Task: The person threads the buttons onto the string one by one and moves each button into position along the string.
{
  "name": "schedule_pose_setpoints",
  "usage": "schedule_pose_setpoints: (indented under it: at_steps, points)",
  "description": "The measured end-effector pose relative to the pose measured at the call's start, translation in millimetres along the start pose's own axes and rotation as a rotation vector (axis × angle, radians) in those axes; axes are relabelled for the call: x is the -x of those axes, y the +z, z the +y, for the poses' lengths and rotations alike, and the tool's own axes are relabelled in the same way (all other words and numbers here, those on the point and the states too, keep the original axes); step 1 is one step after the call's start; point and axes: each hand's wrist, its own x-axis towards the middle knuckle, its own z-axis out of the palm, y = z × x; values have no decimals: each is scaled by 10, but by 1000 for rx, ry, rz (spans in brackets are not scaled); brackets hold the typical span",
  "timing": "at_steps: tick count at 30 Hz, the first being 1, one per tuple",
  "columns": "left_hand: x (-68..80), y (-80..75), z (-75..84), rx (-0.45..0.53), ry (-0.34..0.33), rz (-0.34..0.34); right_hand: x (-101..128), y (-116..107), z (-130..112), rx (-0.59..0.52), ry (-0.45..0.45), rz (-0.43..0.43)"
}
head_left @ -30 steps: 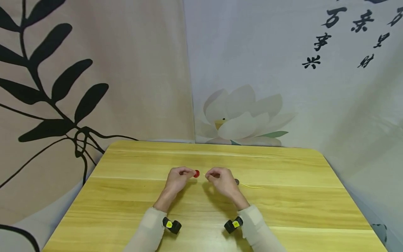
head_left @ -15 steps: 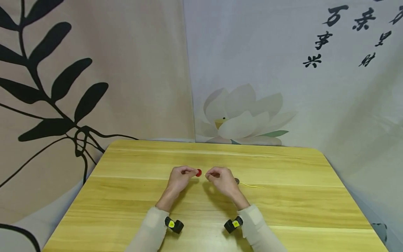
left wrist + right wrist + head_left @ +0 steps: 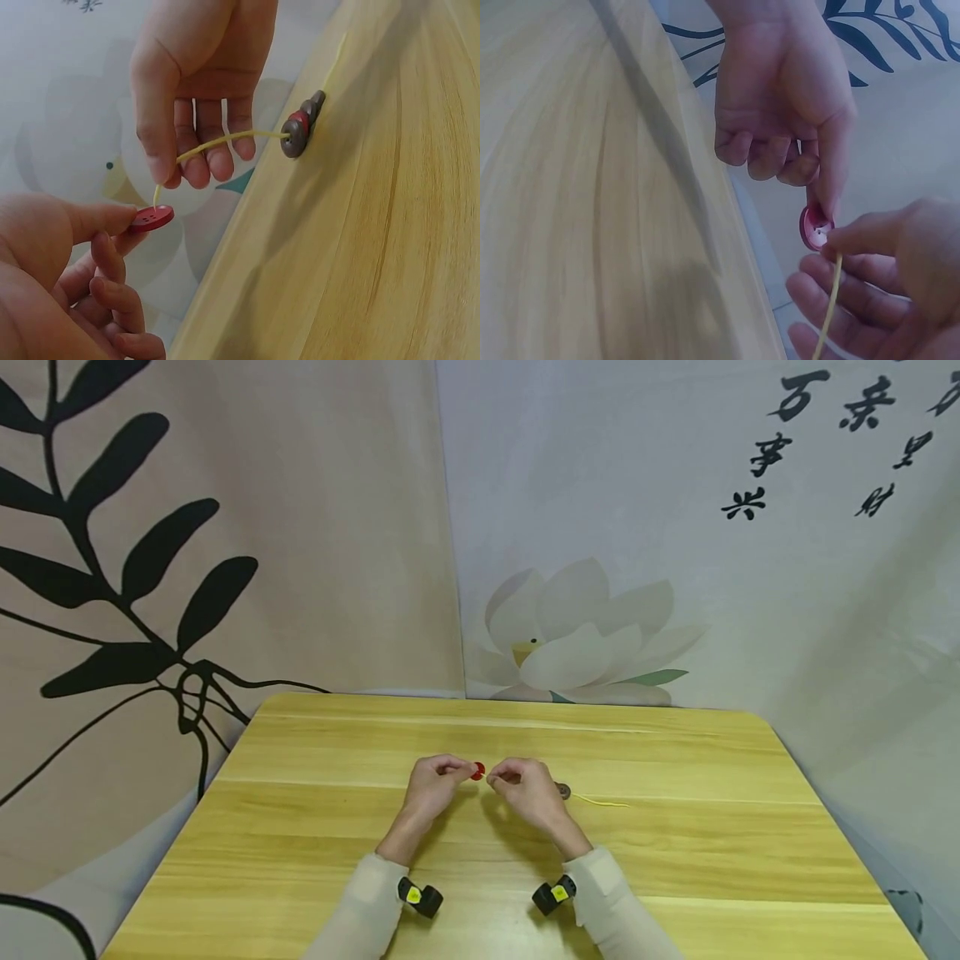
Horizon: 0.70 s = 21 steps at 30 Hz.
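Note:
Thumb and fingers of my left hand [image 3: 431,789] pinch a round red button [image 3: 152,218] by its edge, above the table. Small holes show in its face. My right hand [image 3: 531,792] pinches a yellow string [image 3: 232,137] close to its end, and that end meets the button's face at the holes in the left wrist view. From the right fingers the string runs back to a row of threaded buttons on the table: brown ones [image 3: 295,139] with a red one [image 3: 301,118] among them. Beyond the row, the string's tail [image 3: 603,803] lies on the wood.
A wooden table [image 3: 337,860] with rounded far corners lies under both hands. Behind it hang cloths, one with a dark leaf print [image 3: 150,556], the other with a pale flower [image 3: 577,627] and black characters. A small black camera sits on each wrist.
My left hand has moved a little to the right with the red button, closing the gap to the string's end. My right hand has stayed nearly in place.

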Motion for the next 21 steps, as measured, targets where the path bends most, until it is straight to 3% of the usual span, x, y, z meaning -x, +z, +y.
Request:
schedule_pose_setpoints:
  at_steps: [21]
  points:
    - [27, 30, 19, 21, -7, -27, 3, 27, -42, 22, 9, 21]
